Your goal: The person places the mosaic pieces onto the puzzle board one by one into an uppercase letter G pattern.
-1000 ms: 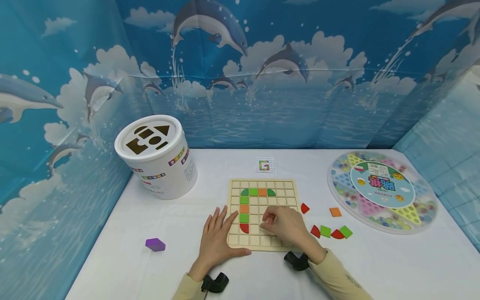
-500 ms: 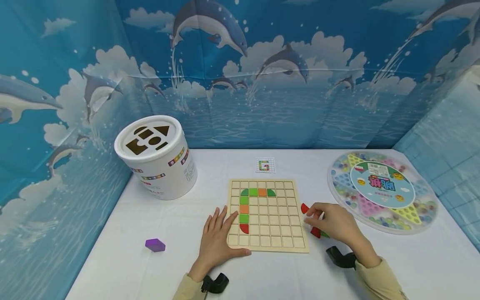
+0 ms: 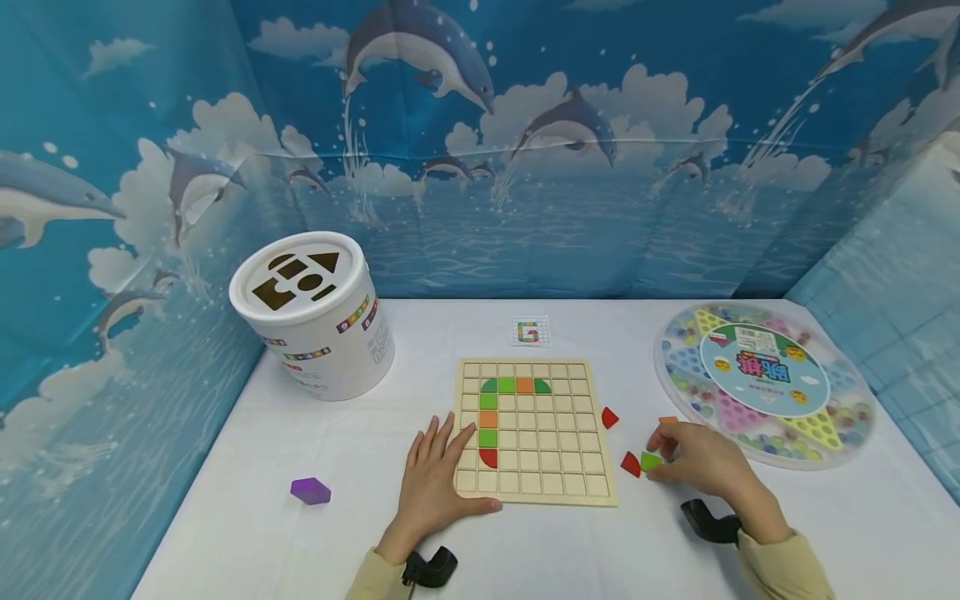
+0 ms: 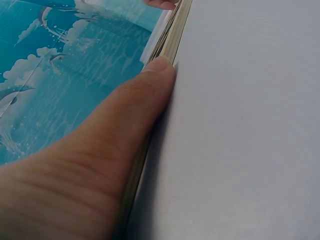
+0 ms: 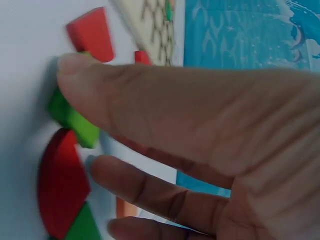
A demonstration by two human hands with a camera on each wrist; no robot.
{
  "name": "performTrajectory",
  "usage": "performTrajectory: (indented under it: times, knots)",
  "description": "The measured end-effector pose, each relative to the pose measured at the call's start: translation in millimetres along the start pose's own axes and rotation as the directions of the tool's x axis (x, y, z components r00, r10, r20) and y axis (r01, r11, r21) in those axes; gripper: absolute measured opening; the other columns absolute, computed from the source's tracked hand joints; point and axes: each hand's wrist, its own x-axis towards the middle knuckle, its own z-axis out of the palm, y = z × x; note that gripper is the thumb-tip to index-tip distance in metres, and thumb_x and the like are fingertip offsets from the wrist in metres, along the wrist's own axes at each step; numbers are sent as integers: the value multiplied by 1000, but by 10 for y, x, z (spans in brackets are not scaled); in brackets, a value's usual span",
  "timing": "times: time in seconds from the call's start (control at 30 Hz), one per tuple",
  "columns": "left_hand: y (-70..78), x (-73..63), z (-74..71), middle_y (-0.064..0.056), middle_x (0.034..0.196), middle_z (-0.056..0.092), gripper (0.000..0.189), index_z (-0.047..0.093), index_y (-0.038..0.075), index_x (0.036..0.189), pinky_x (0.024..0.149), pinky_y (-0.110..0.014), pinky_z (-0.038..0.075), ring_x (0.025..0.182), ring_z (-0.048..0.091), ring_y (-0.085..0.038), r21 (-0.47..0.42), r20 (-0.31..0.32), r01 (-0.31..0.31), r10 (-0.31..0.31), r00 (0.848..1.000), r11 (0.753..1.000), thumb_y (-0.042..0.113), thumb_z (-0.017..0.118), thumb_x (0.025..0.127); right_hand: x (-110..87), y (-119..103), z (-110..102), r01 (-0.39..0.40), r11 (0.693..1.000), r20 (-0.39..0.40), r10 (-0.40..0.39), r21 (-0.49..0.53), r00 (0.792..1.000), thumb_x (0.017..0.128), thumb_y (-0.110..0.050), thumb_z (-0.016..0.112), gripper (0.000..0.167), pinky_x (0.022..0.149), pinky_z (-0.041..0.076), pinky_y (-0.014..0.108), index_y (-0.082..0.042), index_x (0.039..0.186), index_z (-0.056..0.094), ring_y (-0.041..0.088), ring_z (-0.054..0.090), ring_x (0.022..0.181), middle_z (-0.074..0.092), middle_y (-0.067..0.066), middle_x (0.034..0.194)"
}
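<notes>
In the head view my left hand rests spread at the near left corner of the wooden grid board. Its thumb lies along the front edge, seen close up in the left wrist view. Right of the board, my right hand has thumb and index finger at opposite sides of a small green square block, pinching it at the table. In the right wrist view the thumb covers part of this green block, and the index finger is mostly hidden. Red quarter-round blocks lie on both sides of it.
Green, orange and red blocks form a bent line on the board. A pattern card lies behind it. A white bucket and purple block are left; a round marble game is right. Another red block lies beside the board.
My right hand has moved right from over the board, past the nearest red block, to the green square block. My left hand has stayed in place on the board.
</notes>
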Motion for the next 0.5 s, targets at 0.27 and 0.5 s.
performTrajectory:
  times: [0.27, 0.5]
  knots:
    - [3, 6, -7, -15, 153, 25, 112, 36, 19, 147, 110, -52, 11, 141, 13, -35, 6, 7, 1, -1, 1000, 1000, 78, 68, 58, 57, -2, 64, -24, 999, -58, 23, -25, 998, 70, -21, 83, 25, 54, 38, 32, -14, 83, 63, 16, 46, 64, 53, -2, 74]
    - [-9, 2, 14, -16, 151, 28, 111, 38, 19, 146, 109, -54, 14, 139, 17, -37, 15, -26, -21, 22, 999, 1000, 79, 68, 57, 96, -59, 91, -57, 998, -70, 55, -17, 996, 72, -16, 81, 25, 55, 41, 32, -10, 86, 61, 18, 47, 66, 56, 0, 77]
